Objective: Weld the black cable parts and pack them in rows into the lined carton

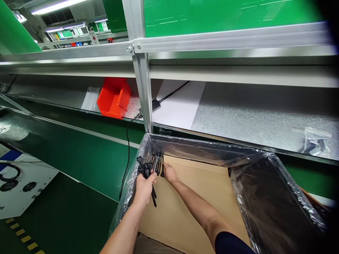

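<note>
My left hand (144, 187) is closed round a bundle of black rod-like parts (147, 169) with thicker heads; thin ends stick out below the fingers. It is over the far left corner of a box lined with clear plastic film (190, 144). Several similar rods (158, 163) lie side by side in that corner, on a brown cardboard sheet (196, 190). My right hand (169, 173) is at the right end of this row, fingers bent and closed on a black rod there. Its fingertips are partly hidden.
Behind the box runs a metal shelf (238, 109) with an upright post (143, 91). On it are a red bin (113, 97), a white sheet (180, 102), a cabled black adapter (156, 104) and a small plastic bag (316, 143). A black cable (128, 151) hangs left of the box.
</note>
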The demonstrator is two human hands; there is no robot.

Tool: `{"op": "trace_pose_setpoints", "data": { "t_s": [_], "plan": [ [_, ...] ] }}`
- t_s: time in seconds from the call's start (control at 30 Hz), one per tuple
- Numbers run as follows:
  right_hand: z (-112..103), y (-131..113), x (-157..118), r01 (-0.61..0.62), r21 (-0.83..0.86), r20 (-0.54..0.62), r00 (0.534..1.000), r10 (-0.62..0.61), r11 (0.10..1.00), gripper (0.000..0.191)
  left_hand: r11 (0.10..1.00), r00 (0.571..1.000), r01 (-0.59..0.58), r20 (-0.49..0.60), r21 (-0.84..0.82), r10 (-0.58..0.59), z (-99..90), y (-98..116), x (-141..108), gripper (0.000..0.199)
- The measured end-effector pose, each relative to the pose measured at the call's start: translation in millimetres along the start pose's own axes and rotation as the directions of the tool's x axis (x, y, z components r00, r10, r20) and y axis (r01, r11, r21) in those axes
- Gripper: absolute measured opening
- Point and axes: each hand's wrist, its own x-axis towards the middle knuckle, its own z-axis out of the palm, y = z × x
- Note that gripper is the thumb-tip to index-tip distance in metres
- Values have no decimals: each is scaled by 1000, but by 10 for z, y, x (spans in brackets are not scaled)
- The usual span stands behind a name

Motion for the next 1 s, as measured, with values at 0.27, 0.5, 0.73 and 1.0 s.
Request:
{"op": "trace_pose_setpoints", "data": {
  "t_s": [0.27, 0.5, 0.73, 1.0],
  "plan": [
    [40, -118, -92, -126, 137, 6, 992, 126, 983, 35, 1000, 1000, -5, 3, 1, 5, -7, -26, 3, 36],
    [-174, -221, -147, -170, 384, -26, 981, 194, 907, 29, 999, 999, -29, 21, 20, 29, 2, -23, 16, 37],
    [-793, -708, -836, -160, 976, 172, 982, -77, 151, 36, 992, 993, -72, 105, 105, 61, -3, -36, -34, 32],
    [-995, -888, -968, -199, 955, 234, 962, 143, -222, 35, 971, 980, -52, 197, 234, 5, 36, -10, -95, 35]
  ]
}}
